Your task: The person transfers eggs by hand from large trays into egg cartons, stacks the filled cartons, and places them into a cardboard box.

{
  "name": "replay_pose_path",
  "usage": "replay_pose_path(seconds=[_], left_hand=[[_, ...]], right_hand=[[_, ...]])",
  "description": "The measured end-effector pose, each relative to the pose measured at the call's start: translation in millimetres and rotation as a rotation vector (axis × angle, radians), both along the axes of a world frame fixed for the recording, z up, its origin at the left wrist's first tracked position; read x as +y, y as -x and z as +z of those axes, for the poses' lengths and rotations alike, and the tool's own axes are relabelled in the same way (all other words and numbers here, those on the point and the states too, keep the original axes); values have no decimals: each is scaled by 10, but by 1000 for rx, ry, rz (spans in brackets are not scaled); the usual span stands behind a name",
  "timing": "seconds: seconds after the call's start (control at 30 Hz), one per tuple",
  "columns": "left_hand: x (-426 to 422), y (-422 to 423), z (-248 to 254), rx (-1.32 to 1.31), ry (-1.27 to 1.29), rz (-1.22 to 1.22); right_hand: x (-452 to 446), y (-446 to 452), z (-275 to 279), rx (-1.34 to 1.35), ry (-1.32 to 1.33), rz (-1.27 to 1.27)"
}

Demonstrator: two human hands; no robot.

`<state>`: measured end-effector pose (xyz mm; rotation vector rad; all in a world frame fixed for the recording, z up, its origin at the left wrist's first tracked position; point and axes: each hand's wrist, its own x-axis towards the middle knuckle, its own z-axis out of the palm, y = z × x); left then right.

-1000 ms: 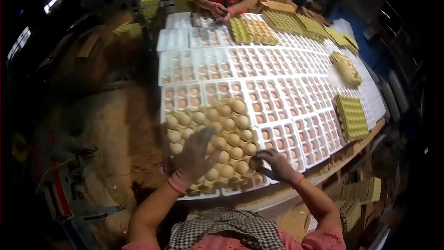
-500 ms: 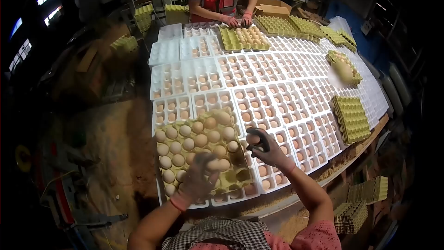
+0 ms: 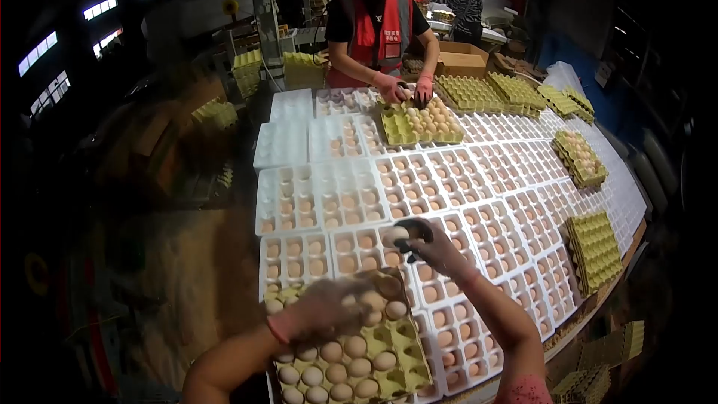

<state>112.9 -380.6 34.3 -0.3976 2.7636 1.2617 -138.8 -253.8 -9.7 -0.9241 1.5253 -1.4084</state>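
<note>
In the head view, my right hand (image 3: 437, 251) wears a dark-fingered glove and is closed on an egg (image 3: 394, 236), above the white egg trays. My left hand (image 3: 325, 308), also gloved, hovers over the far part of a yellow-green egg tray (image 3: 400, 337). Motion smears its fingers, so I cannot make out whether they hold an egg. Pale eggs (image 3: 336, 372) fill much of this tray, while cells along its right side are bare. Underneath and around it lie white trays (image 3: 426, 314) with eggs in their square compartments.
Across the table a co-worker in a red vest (image 3: 378, 37) handles eggs at another yellow-green tray (image 3: 400, 131). Stacked egg trays (image 3: 594, 254) stand at the right edge, with a partly filled one (image 3: 580, 157) farther back. A cardboard box (image 3: 460, 60) sits behind.
The view has tilted up, so the table appears lower. My left hand has moved toward the far part of the yellow-green tray. My right hand still holds an egg, now farther forward.
</note>
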Motion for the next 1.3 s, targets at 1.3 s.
replay_pose_path(seconds=[1.3], left_hand=[[18,99,-408,452,504,-134]], right_hand=[[480,-326,90,-164,126,25]])
